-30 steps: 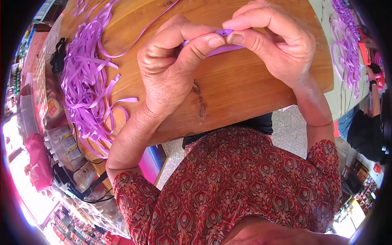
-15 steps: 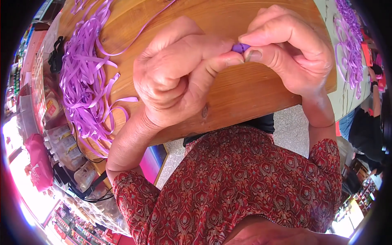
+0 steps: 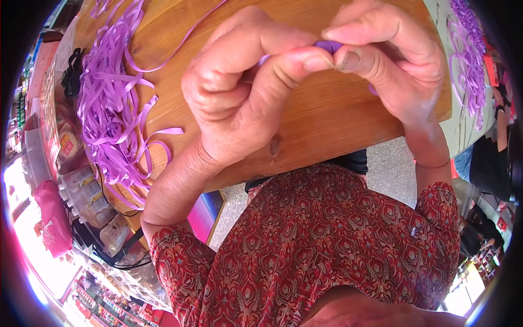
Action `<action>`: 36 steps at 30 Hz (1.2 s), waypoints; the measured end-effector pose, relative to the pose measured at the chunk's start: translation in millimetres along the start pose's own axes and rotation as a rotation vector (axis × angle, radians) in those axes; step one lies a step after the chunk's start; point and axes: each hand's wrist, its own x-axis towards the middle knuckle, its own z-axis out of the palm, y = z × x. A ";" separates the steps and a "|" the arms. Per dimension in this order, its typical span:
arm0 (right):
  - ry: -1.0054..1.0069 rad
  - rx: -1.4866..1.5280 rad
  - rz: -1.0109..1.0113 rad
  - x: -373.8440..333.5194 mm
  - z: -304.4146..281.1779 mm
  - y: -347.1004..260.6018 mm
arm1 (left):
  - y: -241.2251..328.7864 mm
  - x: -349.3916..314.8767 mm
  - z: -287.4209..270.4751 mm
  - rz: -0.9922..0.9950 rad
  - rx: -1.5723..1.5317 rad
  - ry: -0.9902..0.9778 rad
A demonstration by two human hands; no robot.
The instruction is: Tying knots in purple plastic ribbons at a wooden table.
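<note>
Between my two hands, above the wooden table (image 3: pixel 327 122), is a short stretch of purple ribbon (image 3: pixel 329 46). My left hand (image 3: pixel 234 92) pinches its left end between thumb and forefinger, the other fingers curled in. On the other side my right hand (image 3: pixel 403 65) grips it the same way, thumb tip almost touching the left thumb. Small bits of purple also show behind the left fingers and beside the right thumb's base. Most of the held piece is hidden by the fingers, so its folds or any knot cannot be made out.
A tangled heap of purple ribbons (image 3: pixel 109 103) lies on the table's left, one strand trailing toward the far edge. More purple ribbons (image 3: pixel 468 60) lie on a pale surface at the right. A black clip-like item (image 3: pixel 72 73) and a pink pouch (image 3: pixel 53 218) are at far left.
Both hands have shifted slightly up and to the right with the ribbon still pinched. Purple now shows behind the left fingers and beside the right thumb's base.
</note>
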 end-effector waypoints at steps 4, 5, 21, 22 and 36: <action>0.011 0.095 0.221 1.6 2.0 -14.1 | -5.8 -4.4 2.1 -0.087 -0.081 0.043; 0.054 0.208 0.302 0.2 7.3 -13.7 | -7.0 -5.8 3.0 -0.108 -0.112 0.073; -0.160 -0.627 0.116 18.0 -6.7 -39.1 | -19.3 -5.7 0.0 -0.056 -0.150 0.153; -0.159 -0.628 0.116 17.0 -5.7 -38.0 | -19.7 -5.8 -0.9 -0.056 -0.150 0.152; -0.009 -0.555 -0.079 3.3 10.4 4.7 | -19.2 2.7 -9.8 0.150 0.336 0.049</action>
